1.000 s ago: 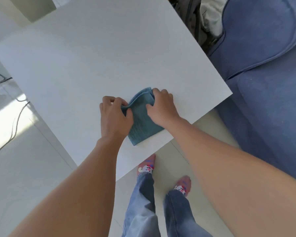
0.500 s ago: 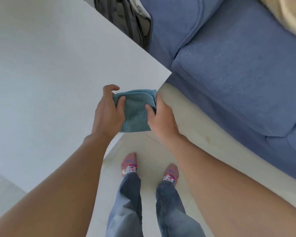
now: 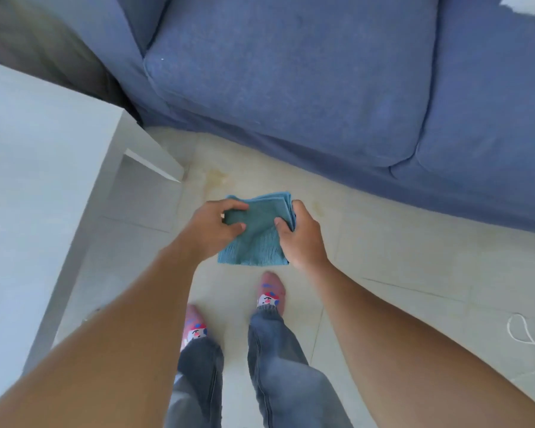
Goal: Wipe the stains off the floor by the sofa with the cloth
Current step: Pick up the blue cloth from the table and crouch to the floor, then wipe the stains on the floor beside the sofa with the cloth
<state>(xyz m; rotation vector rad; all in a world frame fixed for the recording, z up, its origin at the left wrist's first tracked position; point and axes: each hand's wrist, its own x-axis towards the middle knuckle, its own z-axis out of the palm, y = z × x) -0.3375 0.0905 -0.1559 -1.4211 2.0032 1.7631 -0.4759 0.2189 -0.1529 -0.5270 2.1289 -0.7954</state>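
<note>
cloth point(image 3: 257, 233) folded, between our hands | left hand point(image 3: 209, 231) pinches its left edge | right hand point(image 3: 303, 237) clasps its right edge | stains point(image 3: 218, 176) beyond the grip

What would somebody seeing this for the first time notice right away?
Probably the folded teal cloth at the centre, held above the floor between the left hand and the right hand. Next, the big blue sofa filling the top of the view, with a yellowish stain on the pale floor tiles just in front of it, beyond the cloth.
</note>
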